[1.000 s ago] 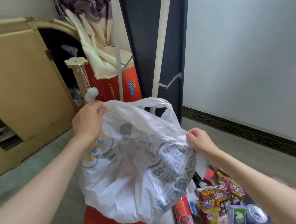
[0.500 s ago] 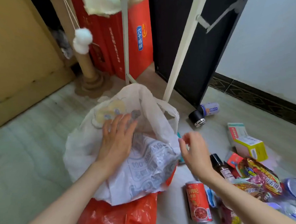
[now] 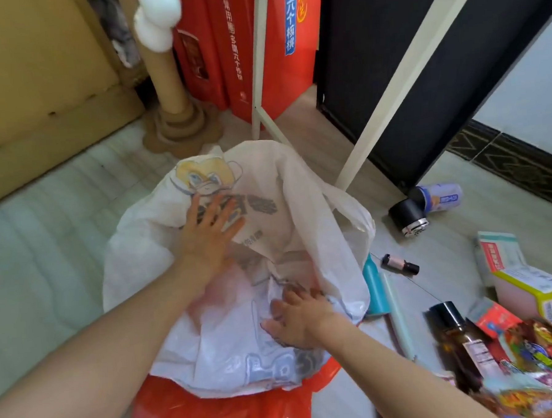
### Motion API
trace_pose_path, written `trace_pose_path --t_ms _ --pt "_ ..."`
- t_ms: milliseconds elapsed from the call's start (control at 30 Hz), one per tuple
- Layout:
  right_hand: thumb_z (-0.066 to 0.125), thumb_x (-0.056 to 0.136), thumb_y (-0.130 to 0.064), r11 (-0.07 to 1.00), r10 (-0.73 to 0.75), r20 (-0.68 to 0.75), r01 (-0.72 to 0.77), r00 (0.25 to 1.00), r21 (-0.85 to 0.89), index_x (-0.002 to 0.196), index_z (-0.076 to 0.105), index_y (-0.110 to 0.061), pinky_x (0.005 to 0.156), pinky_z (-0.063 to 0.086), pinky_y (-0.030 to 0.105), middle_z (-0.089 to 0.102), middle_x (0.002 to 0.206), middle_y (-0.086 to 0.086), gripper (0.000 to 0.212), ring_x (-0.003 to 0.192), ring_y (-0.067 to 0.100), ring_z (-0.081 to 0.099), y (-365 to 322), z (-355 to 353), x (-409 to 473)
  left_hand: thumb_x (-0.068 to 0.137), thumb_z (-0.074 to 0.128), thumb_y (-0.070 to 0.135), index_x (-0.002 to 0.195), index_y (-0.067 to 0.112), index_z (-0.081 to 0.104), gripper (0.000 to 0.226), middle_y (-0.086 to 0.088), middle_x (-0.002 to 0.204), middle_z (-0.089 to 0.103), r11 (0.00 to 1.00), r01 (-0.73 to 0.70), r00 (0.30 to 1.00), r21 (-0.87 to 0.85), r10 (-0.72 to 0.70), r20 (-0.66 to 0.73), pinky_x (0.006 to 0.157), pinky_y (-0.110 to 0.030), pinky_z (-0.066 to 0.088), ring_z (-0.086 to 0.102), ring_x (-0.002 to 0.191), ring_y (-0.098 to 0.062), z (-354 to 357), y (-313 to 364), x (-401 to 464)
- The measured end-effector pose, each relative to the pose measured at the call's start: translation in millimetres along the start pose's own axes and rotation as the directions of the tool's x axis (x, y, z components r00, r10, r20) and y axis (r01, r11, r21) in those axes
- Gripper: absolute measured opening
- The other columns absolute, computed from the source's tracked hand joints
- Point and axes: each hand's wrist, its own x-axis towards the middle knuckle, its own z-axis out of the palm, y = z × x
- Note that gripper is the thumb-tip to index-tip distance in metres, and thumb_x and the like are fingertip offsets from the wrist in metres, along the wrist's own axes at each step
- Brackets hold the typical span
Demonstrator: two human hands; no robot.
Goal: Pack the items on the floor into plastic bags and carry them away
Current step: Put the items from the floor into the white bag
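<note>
White plastic bag [image 3: 286, 189], printed with a cartoon figure and grey lettering, spread over the floor [image 3: 46, 252] at centre frame. Long axis from lower centre toward upper centre, handles and mouth toward the upper right, closed bottom toward the lower edge. Lying partly over a red plastic bag [image 3: 221, 413] at the bottom of the frame.

Left hand [image 3: 210, 231] flat on the upper half of the white bag, fingers straight and spread, pointing up and to the right, pressing the film just below the cartoon print. Right hand [image 3: 295, 323] lower and to the right, on the crumpled middle of the same bag, fingers apart; whether pinching the film or only resting on it, cannot tell. Bag beneath both hands, reaching beyond them on every side.

Right of the bag, on the floor: teal bottle [image 3: 375, 286] touching the bag's edge, its long axis running up-down in the frame; small dark-capped vial [image 3: 400, 264] just beside it; black round can [image 3: 409, 217] with a pale blue bottle [image 3: 440, 197] lying against it; white and yellow box [image 3: 528, 285] at the right edge; brown glass bottle [image 3: 460, 336] and bright snack packets [image 3: 531, 355] at lower right.

Upper frame: red cartons [image 3: 288, 48], cardboard post [image 3: 165, 70] with a white pompom [image 3: 159, 20], white rack legs [image 3: 387, 97].
</note>
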Motion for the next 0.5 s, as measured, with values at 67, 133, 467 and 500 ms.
trace_pose_path --t_ms 67,133,467,500 --pt "0.026 0.094 -0.046 0.999 -0.037 -0.077 0.038 0.996 0.01 0.135 0.036 -0.019 0.111 0.014 0.047 0.029 0.146 0.011 0.05 0.139 0.028 0.019 0.3 2.8 -6.3 0.092 0.032 0.054 0.145 0.031 -0.005 0.069 -0.006 0.155 -0.014 0.999 0.006 0.987 0.041 -0.013 0.162 0.104 -0.056 -0.021 -0.017 0.141 -0.03 0.9 5.3 0.4" --pt "0.023 0.096 -0.039 0.994 -0.089 -0.249 0.102 0.964 0.041 0.137 0.035 -0.014 0.112 0.015 0.043 0.032 0.146 0.011 0.049 0.138 0.027 0.022 2.4 -1.7 -18.5 0.091 0.026 0.058 0.145 0.029 -0.006 0.069 -0.006 0.154 -0.018 0.999 -0.008 0.977 -0.046 0.018 0.214 0.108 -0.055 -0.015 -0.021 0.14 -0.029 -11.8 14.9 -5.7" --pt "0.042 0.083 -0.04 0.987 -0.158 -0.53 0.155 0.833 -0.051 0.116 0.053 -0.016 0.087 0.051 0.035 0.063 0.115 0.007 0.042 0.101 0.025 0.062 106.2 0.6 -187.7 0.073 0.054 0.025 0.115 0.009 0.057 0.046 -0.022 0.135 0.048 0.898 -0.322 0.876 -0.3 0.162 -0.455 0.104 -0.045 0.029 0.038 0.129 -0.035 -93.9 105.5 -80.4" --pt "0.044 0.082 -0.039 0.993 -0.112 -0.528 0.113 0.842 -0.029 0.117 0.053 -0.015 0.086 0.053 0.036 0.063 0.114 0.008 0.043 0.1 0.026 0.063 122.5 7.8 -204.8 0.074 0.047 0.027 0.117 0.01 0.054 0.047 -0.021 0.134 0.049 0.875 -0.366 0.869 -0.316 0.2 -0.453 0.103 -0.044 0.031 0.041 0.128 -0.035 -100.7 123.3 -83.1"
